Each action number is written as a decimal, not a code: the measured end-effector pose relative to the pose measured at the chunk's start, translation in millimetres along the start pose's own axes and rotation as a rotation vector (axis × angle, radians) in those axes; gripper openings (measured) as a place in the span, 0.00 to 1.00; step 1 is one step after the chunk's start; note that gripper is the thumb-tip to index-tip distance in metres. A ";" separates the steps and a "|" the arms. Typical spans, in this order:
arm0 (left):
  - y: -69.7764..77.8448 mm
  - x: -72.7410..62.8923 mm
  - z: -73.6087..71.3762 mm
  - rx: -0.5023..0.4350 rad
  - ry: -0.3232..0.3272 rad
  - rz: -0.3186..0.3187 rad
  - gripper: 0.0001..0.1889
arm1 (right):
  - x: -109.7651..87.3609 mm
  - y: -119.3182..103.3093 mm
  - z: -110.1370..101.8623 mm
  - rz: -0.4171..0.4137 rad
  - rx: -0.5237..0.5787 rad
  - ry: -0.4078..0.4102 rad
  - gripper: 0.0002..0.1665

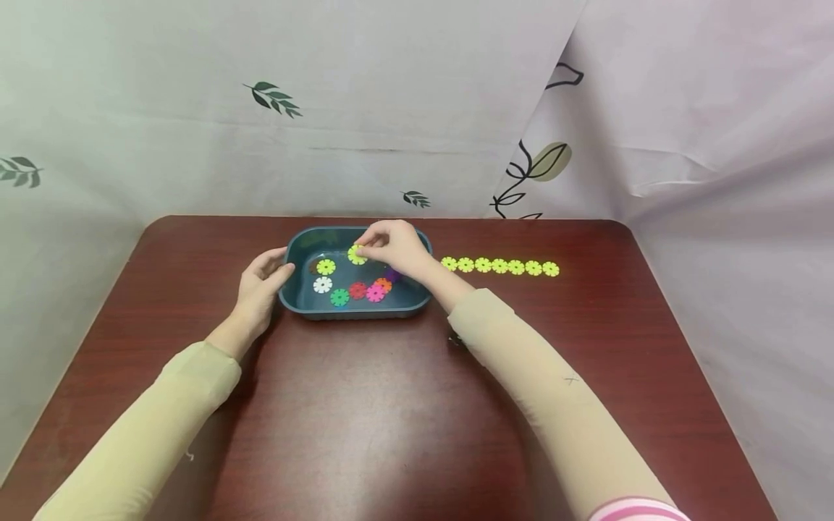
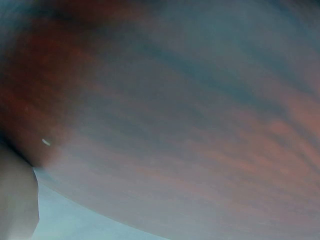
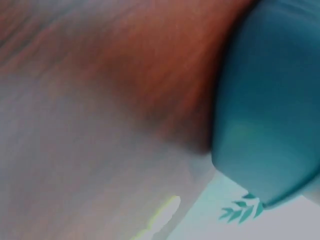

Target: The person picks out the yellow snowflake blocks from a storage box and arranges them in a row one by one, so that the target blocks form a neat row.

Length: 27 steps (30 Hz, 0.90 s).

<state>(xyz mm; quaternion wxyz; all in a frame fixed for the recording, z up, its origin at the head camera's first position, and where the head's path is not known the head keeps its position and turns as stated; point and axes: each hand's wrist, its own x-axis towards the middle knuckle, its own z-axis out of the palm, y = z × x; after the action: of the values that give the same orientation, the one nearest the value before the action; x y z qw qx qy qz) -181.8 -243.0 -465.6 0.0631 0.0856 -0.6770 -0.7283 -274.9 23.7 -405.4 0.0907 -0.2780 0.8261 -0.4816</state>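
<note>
My right hand [image 1: 400,250] reaches over the dark blue-grey tray [image 1: 355,315] and pinches a yellow notched plastic disc [image 1: 355,255] between thumb and fingertips. At the tray's left end, my left hand [image 1: 257,286] grips the rim, thumb on top and fingers at the outer wall. Inside the tray lie another yellow disc [image 1: 326,267], a white disc [image 1: 322,285], a green disc [image 1: 339,297], a red disc [image 1: 357,290], a pink disc [image 1: 375,293], an orange disc [image 1: 384,284] and a purple disc [image 1: 393,275], partly in the right hand's shadow. The right wrist view shows the tray's outer wall [image 3: 260,115] close up.
Right of the tray, a straight row of several yellow discs [image 1: 499,266] lies on the reddish-brown table [image 1: 365,405]. A small dark object [image 1: 455,339] peeks out by the right sleeve. Behind the table hangs a pale leaf-patterned cloth [image 1: 352,145].
</note>
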 end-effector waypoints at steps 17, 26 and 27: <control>2.8 1.6 -0.4 0.050 0.018 -0.025 0.17 | -33.6 0.0 -66.5 0.118 0.185 0.154 0.09; 3.6 0.3 -2.0 0.046 0.014 -0.033 0.17 | -52.9 17.5 -104.2 0.167 0.247 0.240 0.09; 3.4 0.3 -2.1 0.049 0.013 -0.034 0.17 | -55.0 20.1 -108.0 0.171 0.254 0.254 0.08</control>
<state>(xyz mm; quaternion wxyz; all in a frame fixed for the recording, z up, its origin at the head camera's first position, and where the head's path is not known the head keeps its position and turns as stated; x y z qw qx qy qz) -181.7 -245.4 -462.3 0.0529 0.1032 -0.6927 -0.7118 -281.9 141.9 -372.8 0.0609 -0.1303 0.7841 -0.6037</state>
